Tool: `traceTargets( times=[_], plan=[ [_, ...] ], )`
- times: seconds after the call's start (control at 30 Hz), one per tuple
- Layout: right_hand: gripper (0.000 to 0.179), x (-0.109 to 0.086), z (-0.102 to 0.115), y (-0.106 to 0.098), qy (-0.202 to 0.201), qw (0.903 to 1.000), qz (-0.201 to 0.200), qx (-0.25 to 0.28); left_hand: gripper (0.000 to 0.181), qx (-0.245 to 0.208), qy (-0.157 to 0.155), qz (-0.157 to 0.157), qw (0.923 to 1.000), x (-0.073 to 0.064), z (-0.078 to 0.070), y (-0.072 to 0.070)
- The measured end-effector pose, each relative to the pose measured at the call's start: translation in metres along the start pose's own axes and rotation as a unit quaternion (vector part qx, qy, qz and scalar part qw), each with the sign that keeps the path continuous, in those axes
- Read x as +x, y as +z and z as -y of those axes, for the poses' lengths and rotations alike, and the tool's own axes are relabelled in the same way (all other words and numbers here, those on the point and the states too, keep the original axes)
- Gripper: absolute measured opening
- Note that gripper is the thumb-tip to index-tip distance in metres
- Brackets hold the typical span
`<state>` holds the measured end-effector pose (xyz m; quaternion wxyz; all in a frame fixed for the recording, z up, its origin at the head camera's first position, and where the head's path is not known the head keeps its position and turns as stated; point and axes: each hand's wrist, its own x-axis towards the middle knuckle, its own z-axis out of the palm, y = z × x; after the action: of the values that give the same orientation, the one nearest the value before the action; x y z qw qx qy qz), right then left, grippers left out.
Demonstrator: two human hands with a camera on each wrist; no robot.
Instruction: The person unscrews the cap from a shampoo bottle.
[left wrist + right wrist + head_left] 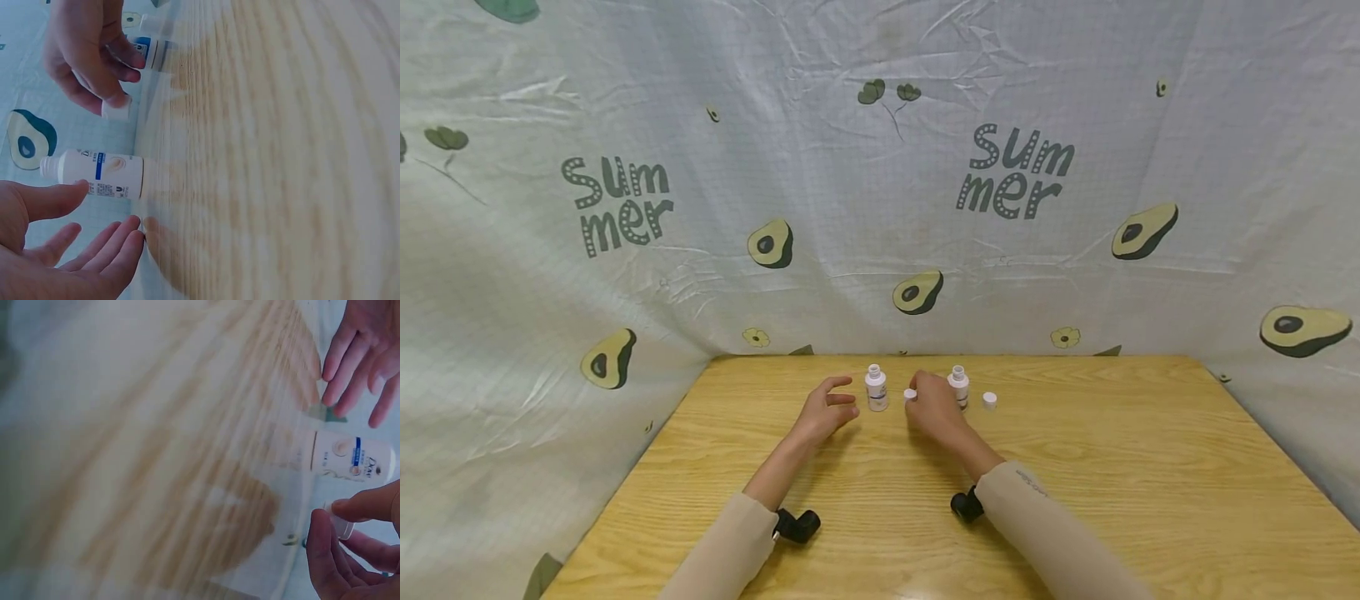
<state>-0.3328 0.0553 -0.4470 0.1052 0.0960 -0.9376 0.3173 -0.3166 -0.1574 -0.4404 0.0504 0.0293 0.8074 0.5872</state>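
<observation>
A white bottle with a blue-striped label stands upright at the back of the table, its neck uncapped. My left hand is just left of it, fingers spread and loosely bent, holding nothing. Between thumb and fingers my right hand pinches a small white cap, to the right of this bottle. Partly behind the right hand stands a second white bottle, also uncapped. Another white cap lies on the table to the right of the second bottle.
The wooden table ends at the back against a hanging cloth printed with avocados and lettering. Dark cameras are strapped at both wrists, below beige sleeves.
</observation>
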Motion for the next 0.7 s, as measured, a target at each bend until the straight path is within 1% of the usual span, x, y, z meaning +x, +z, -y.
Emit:
traceTargets(
  times=[0.2, 0.43, 0.53, 0.7],
  plan=[
    [0.014, 0.0048, -0.0034, 0.0027, 0.017, 0.9994, 0.009, -0.029, 0.061, -0.009, -0.003, 0.002, 1.0, 0.0007, -0.0001, 0.0049],
    [0.01, 0.0057, -0.0041, 0.0026, 0.031, 0.9988, 0.018, -0.034, 0.061, -0.01, -0.002, 0.008, 0.9999, 0.001, -0.0013, 0.0061],
    [0.011, 0.0067, -0.0039, 0.0029, 0.029, 0.9986, 0.021, -0.039, 0.061, -0.007, -0.005, 0.006, 0.9999, 0.0015, -0.002, 0.005],
    [0.009, 0.0067, 0.0013, 0.0002, 0.01, 0.9968, 0.038, -0.07, 0.061, -0.008, -0.016, -0.002, 0.9998, 0.001, -0.0027, 0.0028]
  ],
)
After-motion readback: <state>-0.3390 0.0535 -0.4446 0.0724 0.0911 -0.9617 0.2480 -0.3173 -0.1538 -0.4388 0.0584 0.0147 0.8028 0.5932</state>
